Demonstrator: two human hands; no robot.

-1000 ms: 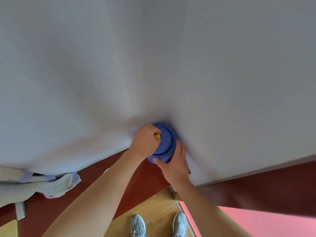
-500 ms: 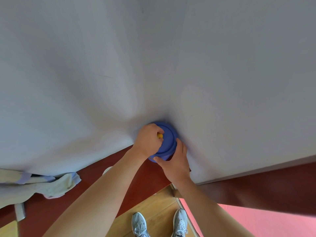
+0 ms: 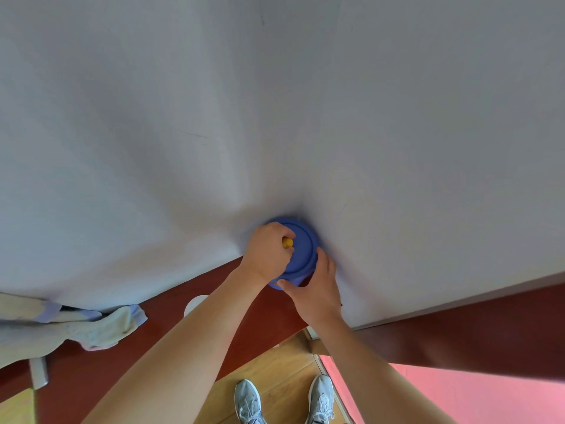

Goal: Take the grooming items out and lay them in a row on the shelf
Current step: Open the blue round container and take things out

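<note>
A round blue container [image 3: 301, 250] with a ridged lid stands in the corner where two pale walls meet, on a dark red shelf [image 3: 214, 289]. My left hand [image 3: 266, 252] is curled over the lid's left side and pinches a small yellow knob [image 3: 287, 242]. My right hand [image 3: 316, 290] grips the container's lower right side, thumb against its base. What the container holds is hidden.
A crumpled pale towel [image 3: 76, 327] lies on the shelf at the left. A white round object [image 3: 195, 304] shows behind my left forearm. Below are a wooden floor [image 3: 284, 368], my grey shoes [image 3: 249, 402], and a pink mat [image 3: 458, 396] at the right.
Both hands stay on the blue container. The view has barely shifted and the grips look the same.
</note>
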